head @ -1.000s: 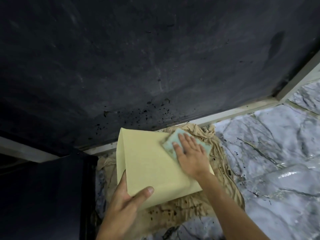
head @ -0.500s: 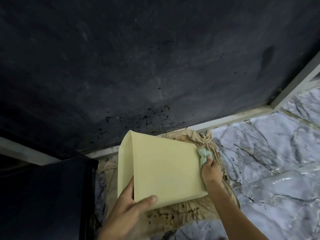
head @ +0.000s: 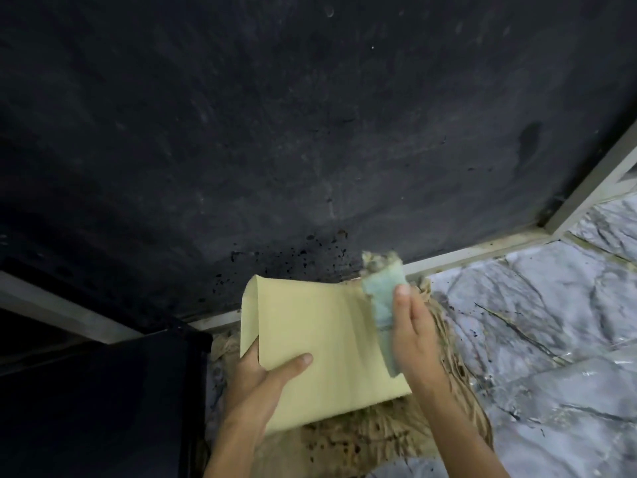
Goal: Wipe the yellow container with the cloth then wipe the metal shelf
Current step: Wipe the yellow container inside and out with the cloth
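Note:
The pale yellow container [head: 317, 343] is tilted in front of me, its flat side up. My left hand [head: 265, 374] grips its lower left corner, thumb on top. My right hand [head: 412, 326] holds a pale green cloth [head: 382, 298] against the container's right edge; the cloth's dirty top end sticks up above the fingers. A pale metal frame bar [head: 482, 248] runs along the foot of the dark wall and turns upward at the right; I cannot tell whether it belongs to the shelf.
A stained brown rag [head: 379, 439] lies under the container on the grey marble-patterned floor [head: 534, 339]. A dark grimy wall [head: 275, 132] with black spatter fills the upper view. A black box-like object [head: 103, 401] stands at the lower left.
My right hand slid the cloth from the container's top face to its right edge, then lifted it along that edge. The container tilted slightly; my left hand kept its grip.

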A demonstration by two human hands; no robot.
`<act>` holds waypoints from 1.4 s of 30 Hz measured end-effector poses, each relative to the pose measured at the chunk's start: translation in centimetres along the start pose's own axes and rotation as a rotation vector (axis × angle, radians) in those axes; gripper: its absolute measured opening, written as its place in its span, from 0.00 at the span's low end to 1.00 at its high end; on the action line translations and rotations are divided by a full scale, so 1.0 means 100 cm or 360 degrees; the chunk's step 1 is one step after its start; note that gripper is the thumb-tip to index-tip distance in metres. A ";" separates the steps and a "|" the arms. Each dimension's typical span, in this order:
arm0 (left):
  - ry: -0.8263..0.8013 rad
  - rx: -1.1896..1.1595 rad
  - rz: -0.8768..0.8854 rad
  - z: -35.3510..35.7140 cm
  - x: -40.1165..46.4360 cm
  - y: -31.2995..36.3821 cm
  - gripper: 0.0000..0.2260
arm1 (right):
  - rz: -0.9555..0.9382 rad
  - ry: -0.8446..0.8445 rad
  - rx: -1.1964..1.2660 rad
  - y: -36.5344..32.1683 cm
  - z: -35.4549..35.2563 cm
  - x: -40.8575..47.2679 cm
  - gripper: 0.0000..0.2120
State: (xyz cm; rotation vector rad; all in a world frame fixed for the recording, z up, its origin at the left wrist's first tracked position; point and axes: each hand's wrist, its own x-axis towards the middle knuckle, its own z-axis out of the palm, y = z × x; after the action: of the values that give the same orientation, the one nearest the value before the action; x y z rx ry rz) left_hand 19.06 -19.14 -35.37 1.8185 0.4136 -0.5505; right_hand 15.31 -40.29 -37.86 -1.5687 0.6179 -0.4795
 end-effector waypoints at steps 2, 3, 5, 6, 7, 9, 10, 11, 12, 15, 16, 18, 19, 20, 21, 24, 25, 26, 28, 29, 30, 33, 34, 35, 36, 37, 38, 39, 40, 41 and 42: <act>-0.0048 0.0023 -0.0004 -0.001 -0.017 -0.011 0.22 | -0.0150 -0.0190 -0.0035 -0.021 0.019 -0.009 0.15; -0.0087 0.0039 0.0001 -0.001 -0.022 -0.019 0.25 | -0.0222 -0.0252 -0.0070 -0.027 0.027 -0.013 0.14; -0.0146 0.0063 0.0000 0.001 -0.033 -0.029 0.28 | -0.0295 -0.0326 -0.0090 -0.030 0.037 -0.018 0.15; -0.0165 0.0054 0.0014 0.003 -0.039 -0.029 0.28 | -0.0315 -0.0364 -0.0102 -0.030 0.040 -0.018 0.15; -0.0163 0.0050 0.0045 0.002 -0.039 -0.028 0.29 | -0.0353 -0.0401 -0.0132 -0.029 0.041 -0.016 0.15; -0.0193 -0.0057 0.0075 0.000 -0.037 -0.010 0.31 | -0.0432 -0.0452 -0.0243 -0.029 0.040 -0.010 0.15; -0.0213 -0.0172 0.0061 -0.004 -0.030 0.001 0.32 | -0.0451 -0.0476 -0.0279 -0.026 0.039 -0.007 0.14; -0.0179 -0.0244 0.0021 -0.007 -0.024 0.014 0.34 | -0.0460 -0.0510 -0.0310 -0.023 0.037 -0.005 0.13; -0.0141 -0.0271 -0.0052 -0.007 -0.016 0.027 0.37 | -0.0454 -0.0548 -0.0345 -0.019 0.035 -0.005 0.14; 0.0049 -0.0104 -0.0112 -0.012 -0.007 0.043 0.39 | -0.0376 -0.0618 -0.0394 -0.008 0.029 -0.007 0.16; 0.0183 -0.0046 -0.0049 -0.013 -0.010 0.042 0.33 | -0.0334 -0.0616 -0.0352 -0.008 0.028 -0.004 0.16; 0.0416 -0.0022 0.0121 -0.003 -0.023 0.043 0.22 | -0.0261 -0.0633 -0.0294 -0.011 0.029 0.006 0.19; 0.0453 -0.0036 0.0112 0.006 -0.026 0.038 0.19 | -0.0254 -0.0690 -0.0318 -0.016 0.032 0.009 0.19; 0.0477 -0.0059 0.0136 0.010 -0.028 0.030 0.18 | -0.0251 -0.0775 -0.0337 -0.022 0.037 0.010 0.19; 0.0481 -0.0072 0.0173 0.013 -0.033 0.019 0.18 | -0.0238 -0.0878 -0.0335 -0.028 0.043 0.008 0.19; 0.0568 -0.0338 0.0085 0.021 -0.032 -0.005 0.10 | -0.0200 -0.1137 -0.0430 -0.038 0.058 -0.007 0.19; 0.0555 -0.0436 -0.0026 0.021 -0.028 -0.010 0.09 | -0.0250 -0.1170 -0.0579 -0.033 0.061 -0.012 0.21; 0.0442 -0.0526 -0.0132 0.017 -0.023 -0.014 0.12 | -0.0361 -0.1174 -0.0793 -0.027 0.062 -0.016 0.23; 0.0073 -0.0750 -0.0340 0.009 -0.017 -0.021 0.28 | -0.0490 -0.1130 -0.1163 -0.010 0.058 -0.017 0.26; -0.0041 -0.0737 -0.0372 0.005 -0.015 -0.025 0.36 | -0.0444 -0.1087 -0.1269 -0.003 0.053 -0.015 0.27; -0.0046 -0.0599 -0.0365 0.001 -0.010 -0.032 0.42 | -0.0372 -0.1016 -0.1359 0.004 0.047 -0.010 0.27; 0.0087 -0.0232 -0.0255 0.001 -0.008 -0.034 0.42 | -0.0142 -0.0707 -0.1580 0.014 0.027 0.001 0.29; 0.0061 -0.0175 -0.0207 0.002 -0.014 -0.025 0.36 | -0.0073 -0.0657 -0.1616 0.012 0.026 0.003 0.28; 0.0021 -0.0153 -0.0137 0.004 -0.020 -0.017 0.29 | -0.0022 -0.0670 -0.1620 0.009 0.028 0.002 0.28; -0.0013 -0.0163 -0.0097 0.004 -0.021 -0.014 0.22 | -0.0004 -0.0742 -0.1606 0.005 0.032 -0.001 0.27; -0.0027 -0.0191 -0.0058 0.005 -0.022 -0.013 0.17 | -0.0024 -0.0844 -0.1585 -0.002 0.037 -0.006 0.27; -0.0049 -0.0188 -0.0060 0.006 -0.027 -0.009 0.14 | -0.0075 -0.0943 -0.1563 -0.009 0.044 -0.013 0.27; -0.0060 -0.0217 -0.0023 0.006 -0.028 -0.008 0.15 | -0.0160 -0.1025 -0.1539 -0.016 0.050 -0.019 0.26; -0.0078 -0.0254 0.0021 0.006 -0.028 -0.010 0.19 | -0.0258 -0.1094 -0.1522 -0.022 0.057 -0.025 0.25; -0.0084 -0.0312 0.0053 0.007 -0.030 -0.011 0.24 | -0.0346 -0.1131 -0.1505 -0.026 0.064 -0.031 0.25; -0.0073 -0.0394 0.0057 0.008 -0.031 -0.010 0.27 | -0.0405 -0.1133 -0.1474 -0.028 0.069 -0.035 0.24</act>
State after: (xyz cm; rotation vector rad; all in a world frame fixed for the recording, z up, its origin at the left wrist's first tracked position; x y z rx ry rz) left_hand 15.79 -19.60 -34.65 1.5705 0.3993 -0.4927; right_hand 17.31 -32.61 -35.56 -2.5294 0.0494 0.2613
